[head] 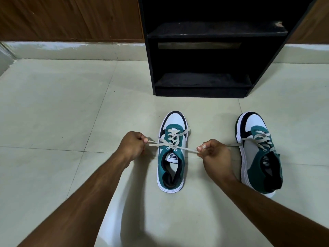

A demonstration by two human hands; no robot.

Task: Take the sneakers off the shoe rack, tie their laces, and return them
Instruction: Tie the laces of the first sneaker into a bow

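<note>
Two white, teal and black sneakers stand on the tiled floor, toes pointing away from me. The left sneaker (171, 154) is between my hands. My left hand (131, 145) grips one end of its beige lace (170, 144) to the left, and my right hand (212, 151) grips the other end to the right. The lace is stretched taut across the shoe's tongue, crossed at the middle. The right sneaker (259, 150) sits beside my right hand, tilted slightly, with a loose lace end trailing left. The black shoe rack (201, 50) stands just beyond, its shelves bare.
Pale floor tiles (58, 107) spread all around the shoes. A wooden panel wall (71, 16) with a white skirting runs behind the rack. My forearms reach in from the bottom corners.
</note>
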